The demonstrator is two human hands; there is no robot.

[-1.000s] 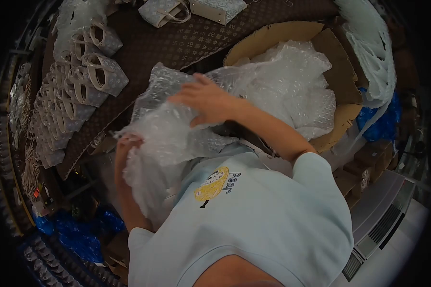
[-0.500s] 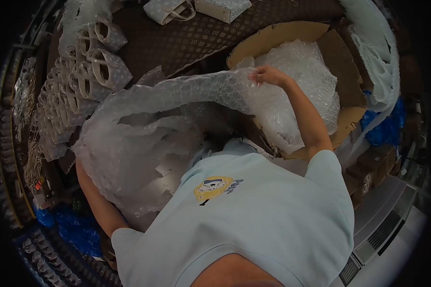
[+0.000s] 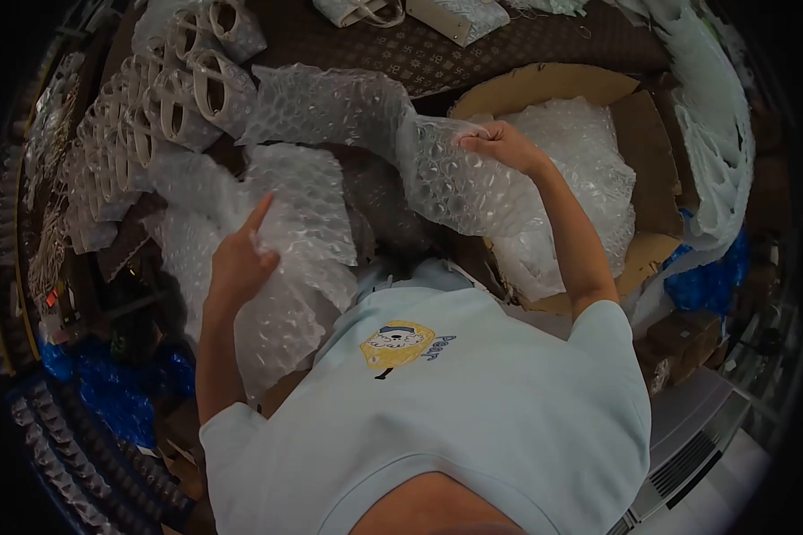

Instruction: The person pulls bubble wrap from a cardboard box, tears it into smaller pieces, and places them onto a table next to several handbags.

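A long strip of bubble wrap [image 3: 326, 107] spans the space before me. My right hand [image 3: 504, 144] pinches it near the cardboard box, with more of it hanging below the fingers. At the left, my left hand [image 3: 244, 259] lies over loose bubble wrap sheets [image 3: 299, 209]. Its index finger is stretched out and its thumb stands apart; the other fingers are partly hidden. The open cardboard box [image 3: 647, 147] at the right holds a heap of crumpled bubble wrap [image 3: 589, 160].
White patterned handbags [image 3: 183, 102] stand in rows at the upper left. Two more bags [image 3: 459, 18] lie on the brown patterned table cover [image 3: 544, 40]. Blue plastic [image 3: 129, 392] is at lower left. White foam sheeting [image 3: 718, 152] hangs at the far right.
My left hand has come out from behind the bubble wrap and now shows on top of it. The strip has shifted and folded near my right hand, which keeps its pinch.
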